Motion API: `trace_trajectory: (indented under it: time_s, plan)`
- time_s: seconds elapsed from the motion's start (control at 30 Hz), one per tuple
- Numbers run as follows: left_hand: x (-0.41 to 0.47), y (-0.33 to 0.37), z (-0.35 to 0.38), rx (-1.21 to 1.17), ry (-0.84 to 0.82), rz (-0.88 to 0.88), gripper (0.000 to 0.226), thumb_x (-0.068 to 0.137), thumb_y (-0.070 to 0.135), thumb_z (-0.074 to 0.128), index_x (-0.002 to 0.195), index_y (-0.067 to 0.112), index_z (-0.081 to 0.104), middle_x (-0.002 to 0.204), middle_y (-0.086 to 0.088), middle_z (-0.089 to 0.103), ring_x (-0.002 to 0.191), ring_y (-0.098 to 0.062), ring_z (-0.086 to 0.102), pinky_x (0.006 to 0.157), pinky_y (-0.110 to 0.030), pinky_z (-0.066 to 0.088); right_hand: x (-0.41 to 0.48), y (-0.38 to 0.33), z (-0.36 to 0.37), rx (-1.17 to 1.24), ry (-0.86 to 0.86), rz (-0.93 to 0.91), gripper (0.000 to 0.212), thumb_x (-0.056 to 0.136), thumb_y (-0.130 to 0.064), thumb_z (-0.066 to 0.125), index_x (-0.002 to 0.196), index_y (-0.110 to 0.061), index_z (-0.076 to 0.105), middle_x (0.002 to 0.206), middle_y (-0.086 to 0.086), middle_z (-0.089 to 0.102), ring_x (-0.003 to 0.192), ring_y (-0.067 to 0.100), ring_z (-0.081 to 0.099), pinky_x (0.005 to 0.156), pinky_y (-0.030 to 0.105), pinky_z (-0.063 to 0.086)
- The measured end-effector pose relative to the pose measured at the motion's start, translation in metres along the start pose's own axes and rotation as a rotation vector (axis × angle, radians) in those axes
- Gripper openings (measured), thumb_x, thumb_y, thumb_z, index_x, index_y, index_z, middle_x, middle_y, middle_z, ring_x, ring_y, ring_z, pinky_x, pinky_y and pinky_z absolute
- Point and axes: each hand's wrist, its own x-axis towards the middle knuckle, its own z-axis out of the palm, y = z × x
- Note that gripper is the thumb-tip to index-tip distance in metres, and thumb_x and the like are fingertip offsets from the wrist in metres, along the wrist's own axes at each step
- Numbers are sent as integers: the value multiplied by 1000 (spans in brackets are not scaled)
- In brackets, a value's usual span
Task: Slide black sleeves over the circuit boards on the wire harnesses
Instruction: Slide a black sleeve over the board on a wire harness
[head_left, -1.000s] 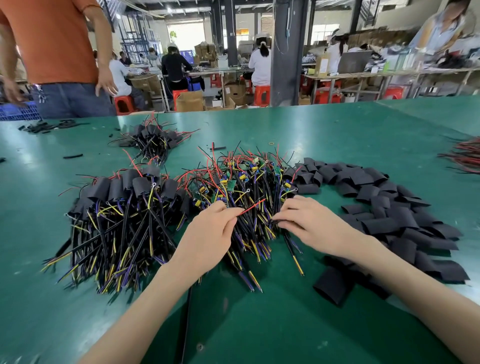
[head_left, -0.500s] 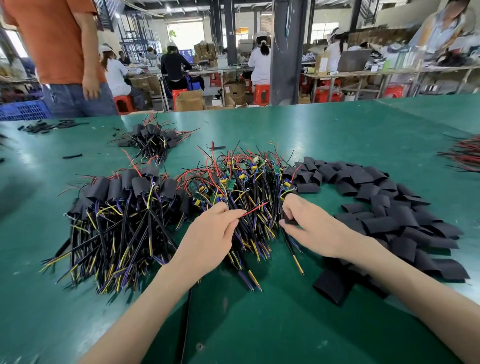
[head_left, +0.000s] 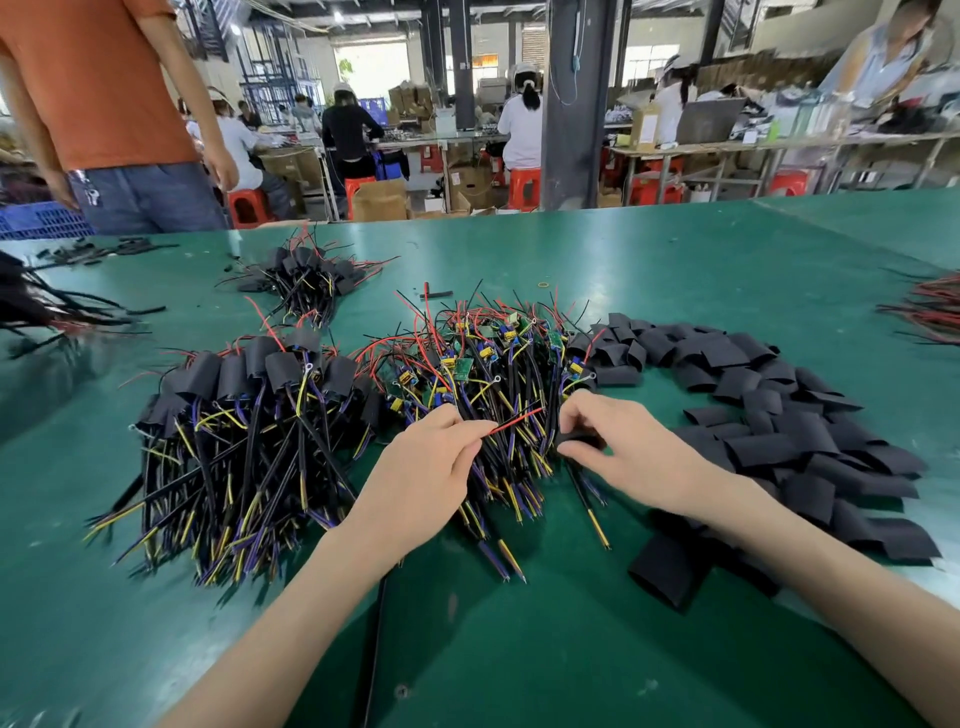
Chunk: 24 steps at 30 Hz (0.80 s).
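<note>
A heap of bare wire harnesses (head_left: 488, 374) with small green circuit boards lies mid-table. My left hand (head_left: 421, 467) rests on its near side and pinches a thin red wire (head_left: 514, 420) that sticks out to the right. My right hand (head_left: 623, 452) holds a black sleeve (head_left: 574, 440) between thumb and fingers, just right of the wire's tip. Left of the heap lies a pile of sleeved harnesses (head_left: 249, 415). A spread of loose black sleeves (head_left: 779, 415) lies at the right.
A smaller bundle of sleeved harnesses (head_left: 306, 275) lies further back. Red and black wires (head_left: 930, 312) sit at the right edge, black cables (head_left: 47, 306) at the left edge. A person in an orange shirt (head_left: 104, 104) stands at the table's far left corner.
My right hand has picked a black sleeve and brought it near the red wire's tip. My left hand stays on the heap pinching the wire. The person in orange has shifted.
</note>
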Motion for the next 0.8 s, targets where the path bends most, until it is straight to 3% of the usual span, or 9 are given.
trace_trajectory:
  time_s: [0.1,0.33,0.53,0.63,0.8]
  plan:
    - [0,-1,-1,6,7,4,29,97,13,50,123,17,64,86,1,51,72,-17,47,68,-31,42,-1,4,3,-82,-72,7,22,85,-25,67,95,-14,51,96,-3,49,89,13,42,81,26,35]
    - [1,0,-1,-3,4,-2,31,98,14,48,125,18,62,85,3,49,71,-13,46,65,-23,34,1,2,-6,-81,-124,150,25,83,-25,69,103,-15,58,102,3,59,96,20,52,86,34,40]
    - [0,1,-1,1,-15,-1,31,98,14,48,126,19,61,87,3,50,71,-15,48,69,-32,44,2,0,-7,-458,-193,88,38,94,-38,50,123,-15,42,120,6,61,108,30,56,89,40,40]
    - [0,1,-1,2,-17,-6,31,98,15,48,126,19,62,85,3,49,69,-14,48,68,-30,43,2,2,-10,-297,-129,60,48,95,-35,49,135,-10,40,125,9,55,112,30,53,96,38,38]
    - [0,1,0,8,-29,-3,31,97,14,49,126,20,62,82,4,46,63,-11,43,63,-28,40,3,-6,-14,-116,-12,-49,37,91,-31,57,122,-11,57,103,3,59,96,20,56,89,34,43]
